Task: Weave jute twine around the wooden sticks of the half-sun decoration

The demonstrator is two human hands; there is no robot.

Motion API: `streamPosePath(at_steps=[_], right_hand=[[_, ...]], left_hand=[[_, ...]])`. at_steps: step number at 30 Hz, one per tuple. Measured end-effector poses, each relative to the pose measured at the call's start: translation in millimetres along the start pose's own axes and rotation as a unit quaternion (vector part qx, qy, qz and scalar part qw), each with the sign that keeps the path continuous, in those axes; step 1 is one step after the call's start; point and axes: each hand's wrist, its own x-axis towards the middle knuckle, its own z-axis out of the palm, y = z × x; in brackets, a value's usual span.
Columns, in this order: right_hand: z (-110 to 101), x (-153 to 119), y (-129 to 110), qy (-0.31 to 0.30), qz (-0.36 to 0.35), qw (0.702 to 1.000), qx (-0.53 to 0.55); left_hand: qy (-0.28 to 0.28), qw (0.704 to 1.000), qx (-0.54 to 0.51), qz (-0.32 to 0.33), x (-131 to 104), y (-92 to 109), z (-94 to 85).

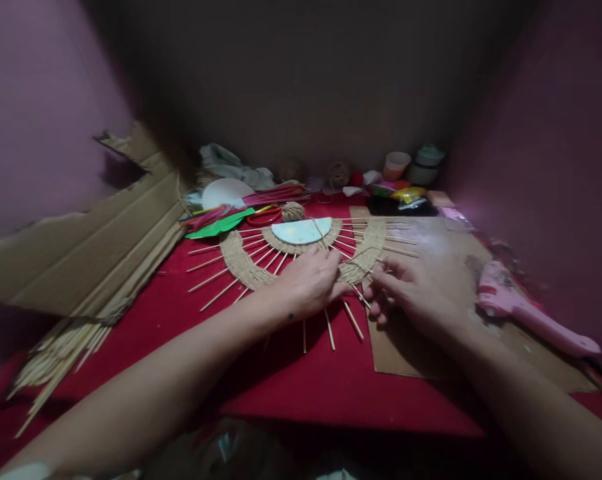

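Note:
A half-round woven piece (243,263) lies on the red cloth, with thin wooden sticks fanning out and two bands of twine woven around them. At its centre is a pale half-disc (301,231). My left hand (313,277) rests over the middle of the outer band, fingers bent and pressed down on it. At the band's right part, my right hand (393,287) has its fingers curled around a strand of twine beside the stick ends. The strand loops between both hands. A ball of twine (293,211) sits just behind the half-disc.
Cardboard (81,253) and a bundle of sticks (63,357) lie at the left. A flat cardboard sheet (405,347) and a pink glue gun (531,313) are at the right. Along the back stand a cup (396,165), a jar (425,165) and craft materials, including green sheet (221,225).

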Motion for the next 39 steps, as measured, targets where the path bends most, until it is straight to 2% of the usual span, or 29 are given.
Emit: streamPosePath(at_steps=[4,11,18,24,30,35,39], right_hand=[[-1,1,3,-0.024,-0.011,0.999,-0.023],[2,-5,-4,-0.026,-0.012,0.996,-0.085],[-1,-24,-4,0.051,-0.099,0.968,-0.225],[-3,-44,8,0.104,-0.122,0.938,-0.308],[-10,-36,12,0.164,-0.167,0.915,-0.330],[-15,-27,14,0.222,-0.164,0.873,-0.402],[-18,-28,18,0.241,-0.162,0.872,-0.394]], left_hand=[[0.001,0.999,0.042,-0.018,-1,8,4.4],[-0.028,0.998,0.046,-0.010,-3,1,1.4],[-0.029,0.999,0.039,-0.006,0,-3,2.9],[-0.014,0.999,-0.016,0.031,4,-9,8.8],[-0.016,0.997,-0.068,0.021,6,-11,10.3],[-0.027,0.993,-0.116,0.025,9,-17,11.9],[-0.034,0.991,-0.125,0.020,11,-17,9.5]])
